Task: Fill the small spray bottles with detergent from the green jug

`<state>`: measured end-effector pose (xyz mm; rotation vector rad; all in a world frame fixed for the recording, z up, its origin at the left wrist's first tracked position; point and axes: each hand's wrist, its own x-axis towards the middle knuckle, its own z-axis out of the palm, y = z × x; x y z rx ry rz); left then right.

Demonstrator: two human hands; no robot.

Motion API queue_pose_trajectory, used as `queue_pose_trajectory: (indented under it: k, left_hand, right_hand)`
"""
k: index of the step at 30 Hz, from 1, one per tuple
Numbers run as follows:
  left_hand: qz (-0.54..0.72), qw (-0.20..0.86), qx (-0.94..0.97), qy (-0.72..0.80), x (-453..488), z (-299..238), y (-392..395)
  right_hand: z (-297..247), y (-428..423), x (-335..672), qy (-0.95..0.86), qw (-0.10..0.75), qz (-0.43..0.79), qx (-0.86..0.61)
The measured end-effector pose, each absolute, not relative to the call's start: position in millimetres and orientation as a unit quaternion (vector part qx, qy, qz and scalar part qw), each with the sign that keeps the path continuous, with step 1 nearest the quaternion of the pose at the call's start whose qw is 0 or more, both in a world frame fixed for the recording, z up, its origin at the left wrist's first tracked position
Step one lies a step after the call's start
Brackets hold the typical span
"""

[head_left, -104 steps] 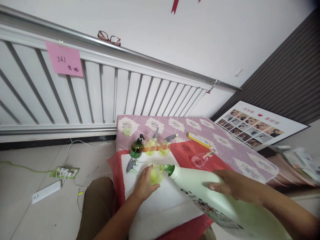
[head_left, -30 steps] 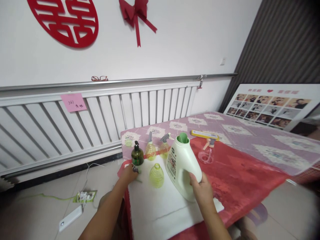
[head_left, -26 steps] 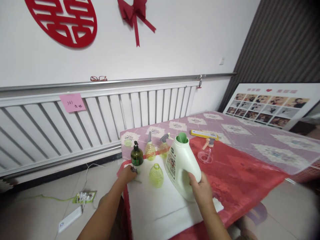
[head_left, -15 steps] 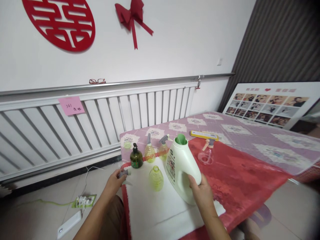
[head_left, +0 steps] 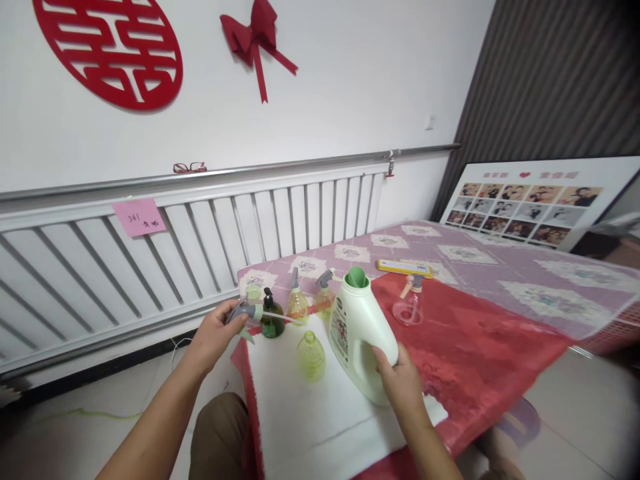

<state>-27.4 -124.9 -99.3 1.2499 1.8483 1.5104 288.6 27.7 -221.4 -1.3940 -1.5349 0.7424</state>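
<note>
My left hand (head_left: pixel 215 333) is closed around a grey and green spray head (head_left: pixel 245 312), whose thin clear tube points right, in front of the dark green pump bottle (head_left: pixel 273 319). My right hand (head_left: pixel 400 381) grips the handle of a large pale green jug (head_left: pixel 361 333) standing on the white cloth (head_left: pixel 295 420); a green cap or funnel (head_left: pixel 357 277) sits in its mouth. Between my hands stands an open yellow-green bottle (head_left: pixel 311 358) without a top. Behind it are two similar spray bottles with tops on, one yellowish (head_left: pixel 298 303) and another (head_left: pixel 325 298) partly behind the jug.
A clear spray bottle with a pink trigger (head_left: pixel 410 305) stands on the red cloth (head_left: pixel 465 333). Farther back lies a yellow and white box (head_left: pixel 405 269) on the patterned tablecloth (head_left: pixel 465 255). A white radiator (head_left: pixel 230 230) runs along the wall beyond the table.
My left hand has lifted the spray head up from the cloth's left edge, and its tube now shows. My right hand stays on the jug. The view has shifted slightly.
</note>
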Motion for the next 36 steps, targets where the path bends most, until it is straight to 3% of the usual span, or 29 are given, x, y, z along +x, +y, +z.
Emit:
queue_pose_trajectory:
  k: [10, 20, 36]
  left_hand:
    - [0.371, 0.161, 0.555, 0.727, -1.0, -61.6, -101.5]
    - [0.283, 0.139, 0.622, 0.717, 6.7, -51.2, -83.6]
    - [0.158, 0.13, 0.703, 0.681, 33.3, -102.6, -34.7]
  right_hand:
    - [-217.1, 24.0, 288.0, -0.623, 0.463, 0.302, -0.553]
    - [-221.3, 25.4, 289.6, -0.626, 0.465, 0.307, -0.545]
    - [-224.1, 25.9, 289.1, -0.629, 0.461, 0.304, -0.548]
